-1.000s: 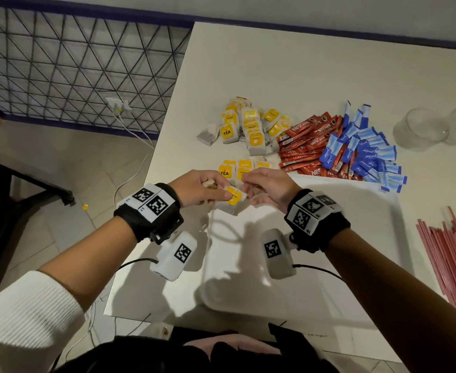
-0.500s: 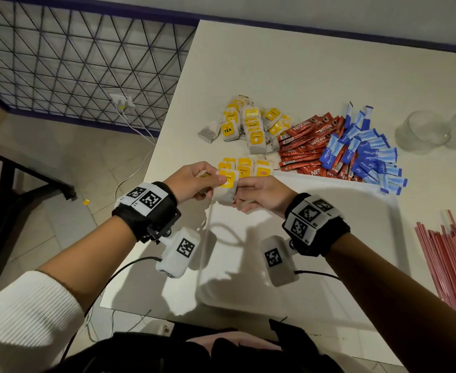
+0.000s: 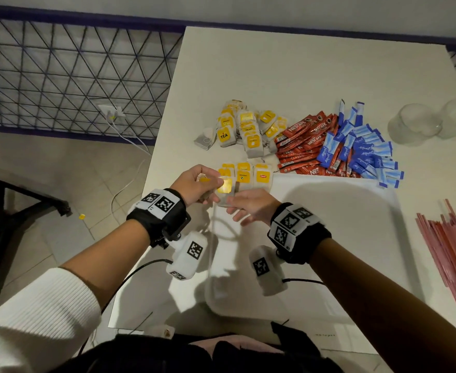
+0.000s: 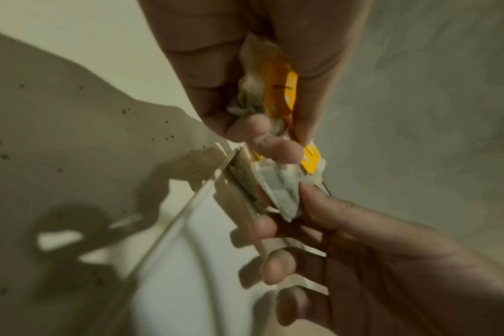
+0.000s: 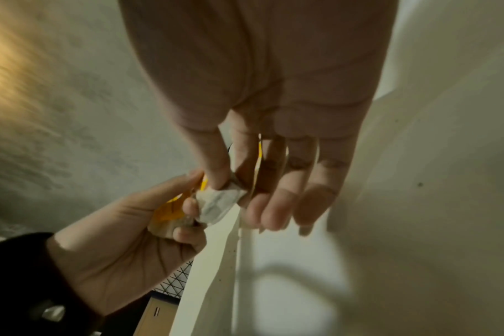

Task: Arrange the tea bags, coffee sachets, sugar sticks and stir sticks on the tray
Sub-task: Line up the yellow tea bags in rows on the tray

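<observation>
The white paper tea bag with a yellow tag (image 3: 224, 190) is over the far left corner of the white plastic tray (image 3: 356, 238), just before the row of laid tea bags (image 3: 248, 175). The right hand (image 3: 251, 208) pinches it with thumb and forefinger; the left hand (image 3: 198, 184) grips a small bunch of tea bags (image 4: 269, 100). Best to pull slowly, so only one bag comes, then lay it flat beside the row, tag up.

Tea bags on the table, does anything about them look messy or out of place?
Yes. One plain tea bag lies alone at the left edge of the loose tea bag pile, with no yellow tag showing. The bags gripped in the left hand look crumpled; the right hand pinches one.
</observation>
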Demonstrator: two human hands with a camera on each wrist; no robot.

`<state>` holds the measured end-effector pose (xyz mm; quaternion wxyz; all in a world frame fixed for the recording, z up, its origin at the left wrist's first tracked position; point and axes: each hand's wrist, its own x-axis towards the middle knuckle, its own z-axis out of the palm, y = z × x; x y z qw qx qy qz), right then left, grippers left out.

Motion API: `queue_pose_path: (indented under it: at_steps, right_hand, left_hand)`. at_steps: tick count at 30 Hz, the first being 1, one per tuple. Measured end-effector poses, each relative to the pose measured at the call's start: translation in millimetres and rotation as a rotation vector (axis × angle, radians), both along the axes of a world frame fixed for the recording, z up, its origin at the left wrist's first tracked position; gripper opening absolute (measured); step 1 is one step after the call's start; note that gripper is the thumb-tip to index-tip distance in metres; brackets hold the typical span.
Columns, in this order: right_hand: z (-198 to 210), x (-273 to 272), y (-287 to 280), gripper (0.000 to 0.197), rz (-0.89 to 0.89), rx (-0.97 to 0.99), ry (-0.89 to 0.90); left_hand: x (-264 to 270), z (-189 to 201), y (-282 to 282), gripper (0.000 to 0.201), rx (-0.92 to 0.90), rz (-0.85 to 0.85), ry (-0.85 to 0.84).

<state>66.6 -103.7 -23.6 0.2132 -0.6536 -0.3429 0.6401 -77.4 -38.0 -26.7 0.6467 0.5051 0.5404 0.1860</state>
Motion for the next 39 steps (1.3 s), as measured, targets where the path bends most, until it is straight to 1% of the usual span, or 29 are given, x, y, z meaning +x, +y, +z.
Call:
queue_pose_path:
  at_steps: [2,5,6,8,10,14,18,21,24,27,30,34,36,39]
  right_hand:
    - [-3,-4,2,0.028,-0.033,-0.019,-0.004]
    - [-7,-9,4,0.015,-0.1,-0.034,-0.02]
    - [-8,-11,5,0.013,-0.116,-0.036,-0.033]
    - [-9,-15,7,0.023,-0.15,-0.04,-0.062]
    - [-11,-18,9,0.028,-0.168,-0.034,-0.093]
    - [-13,-22,10,0.03,-0.142,0.007,-0.244]
    - [-8,-26,5,0.031,-0.137,0.023,-0.281]
    - [-10,-29,4,0.027,-0.129,0.024,-0.337]
    - [-16,-31,6,0.03,-0.085,0.02,-0.424]
    - [-20,-29,8,0.034,-0.028,0.011,-0.461]
    - [-22,-26,10,0.032,-0.01,0.003,-0.494]
    - [-26,-23,13,0.033,0.061,0.017,-0.542]
    - [-27,-22,15,0.033,0.078,0.025,-0.552]
    - [-29,-21,16,0.033,0.089,0.038,-0.561]
  left_hand:
    - [0,-1,5,0.011,0.008,-0.022,0.008]
    - [0,-1,12,0.014,0.026,-0.075,0.065]
    - [-1,-2,14,0.013,0.035,-0.107,0.097]
    - [-2,-3,18,0.013,0.059,-0.172,0.16]
    - [-3,-5,22,0.014,0.113,-0.207,0.206]
    - [-2,-7,28,0.008,0.204,-0.248,0.257]
    - [0,-8,32,0.004,0.246,-0.302,0.309]
    - [3,-8,34,0.014,0.309,-0.352,0.368]
    - [5,-8,34,0.017,0.332,-0.333,0.377]
    - [5,-8,34,0.018,0.317,-0.325,0.383]
    - [4,-8,34,0.017,0.307,-0.331,0.361]
    - [3,-4,35,0.005,0.303,-0.34,0.326]
    - [0,-3,36,0.009,0.3,-0.315,0.312]
    - [-7,-5,40,0.022,0.251,-0.28,0.342]
